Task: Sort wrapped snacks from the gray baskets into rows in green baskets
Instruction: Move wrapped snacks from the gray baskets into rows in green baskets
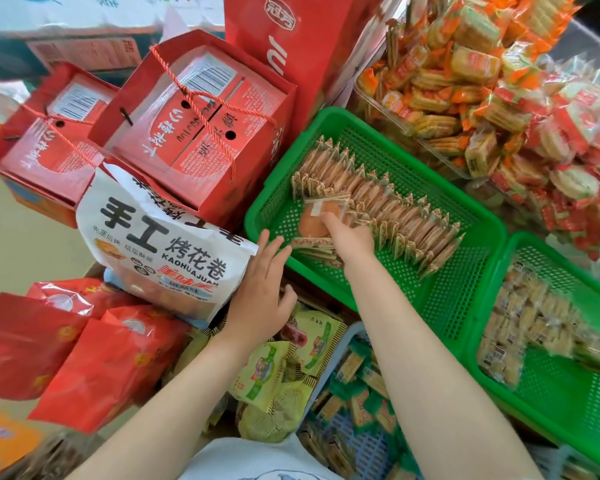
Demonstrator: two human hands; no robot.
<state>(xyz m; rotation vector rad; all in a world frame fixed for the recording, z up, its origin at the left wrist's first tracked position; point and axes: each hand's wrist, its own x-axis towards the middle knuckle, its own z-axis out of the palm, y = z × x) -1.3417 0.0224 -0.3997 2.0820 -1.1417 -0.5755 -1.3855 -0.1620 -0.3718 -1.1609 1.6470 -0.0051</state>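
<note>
Clear crinkly film wraps the round orange snack (315, 220), a flat disc with a pale strip across its top, which the right hand (352, 239) pinches by its near edge with curled fingers. It is held face-up just above the floor of the green basket (440, 299), at the near-left end of the row of snacks (378, 202). That row is packed on edge, thin discs in see-through wrappers with serrated, brown-patterned seals, and its long axis runs diagonally across the basket from far left to near right. A few more of the same packets (317, 249) lie flat under the right hand.

The basket is rigid plastic mesh, rectangular, with a solid thick rim. Just left of that rim the left hand (260, 292) hovers with fingers straight and spread, holding nothing, its fingertips close to the basket's near-left corner.

Touching the basket's right side is a second green basket (568, 393) of the same mesh, holding pale lumpy wrapped pieces. Beyond the basket, a clear bin (413, 126) is heaped with orange-and-yellow cracker packs. Left of the basket a glossy white bag (160, 244) reads "手工烤花卷" and "KAOHUAJUAN". Behind it stand red gift boxes (201, 123) with twisted red cord handles and barcode stickers. Nearer than the basket, a gray basket (347, 344) holds green-edged wrapped snacks.
</note>
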